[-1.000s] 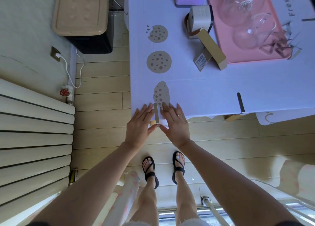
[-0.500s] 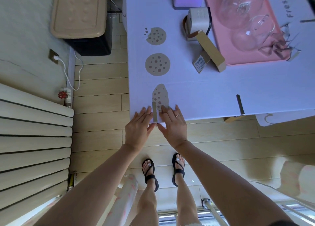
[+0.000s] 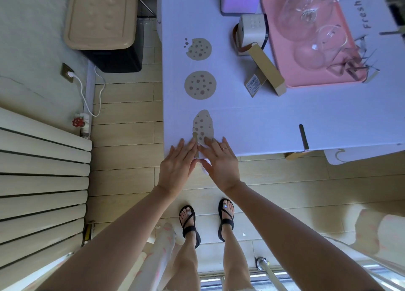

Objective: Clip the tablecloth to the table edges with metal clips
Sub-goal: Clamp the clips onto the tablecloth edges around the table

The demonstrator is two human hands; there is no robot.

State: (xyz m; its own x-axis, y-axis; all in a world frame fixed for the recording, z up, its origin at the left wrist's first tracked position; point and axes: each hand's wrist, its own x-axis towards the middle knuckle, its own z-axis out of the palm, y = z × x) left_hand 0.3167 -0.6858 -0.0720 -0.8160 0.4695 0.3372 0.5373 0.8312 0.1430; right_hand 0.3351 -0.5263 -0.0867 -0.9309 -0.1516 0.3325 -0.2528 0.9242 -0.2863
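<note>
Left hand (image 3: pixel 176 166) and right hand (image 3: pixel 221 165) lie straight-fingered on the white cookie-print tablecloth (image 3: pixel 252 126), flanking the thin grey metal clip (image 3: pixel 194 135), likely to seat it.

Two hands: a left hand (image 3: pixel 175 170) and a right hand (image 3: pixel 221 167). Three cookie prints (image 3: pixel 200 85) lie left of the one pink tray (image 3: pixel 274 27), which holds two glass vessels (image 3: pixel 306 12). Nearer than the tray, two metal clips (image 3: pixel 303 137) sit on the tablecloth (image 3: pixel 263 119) edge. The loose clips (image 3: pixel 346 68) on the tray are too tangled to count.
</note>
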